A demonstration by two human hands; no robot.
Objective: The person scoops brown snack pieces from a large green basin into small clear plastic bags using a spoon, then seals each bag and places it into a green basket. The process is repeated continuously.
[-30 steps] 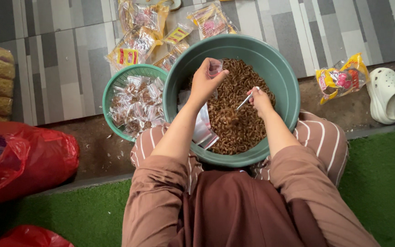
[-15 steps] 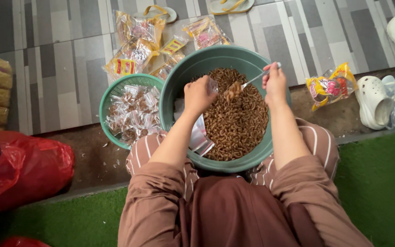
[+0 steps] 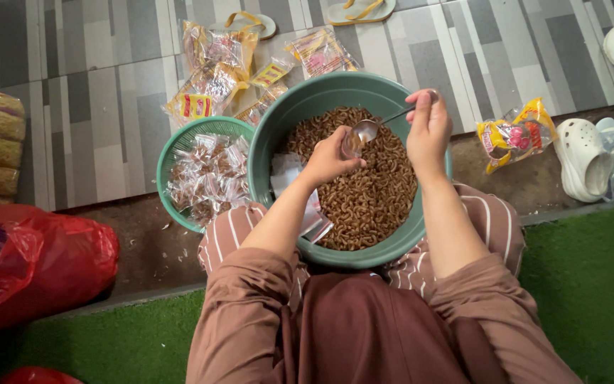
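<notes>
- R hand (image 3: 428,131): fingers pinched on metal spoon (image 3: 369,129), bowl end over the big green basin (image 3: 287,110).
- L hand (image 3: 330,158): fingers clenched round small clear bag (image 3: 352,144), mouth just under spoon.
- Basin sits on lap, filled w/ brown curled snacks (image 3: 371,192).
- Smaller green basket (image 3: 179,146) touching basin's left, holds packed clear bags.
- Red plastic bag (image 3: 37,259) on floor, far left.

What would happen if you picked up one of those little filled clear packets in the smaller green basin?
The small clear packets would probably feel light and crinkly, since they look like thin shiny plastic around a few brown snack pieces. They would likely flop and slide about, as they lie jumbled in the smaller green basin. Squeezing hard might crush what is inside.
</notes>
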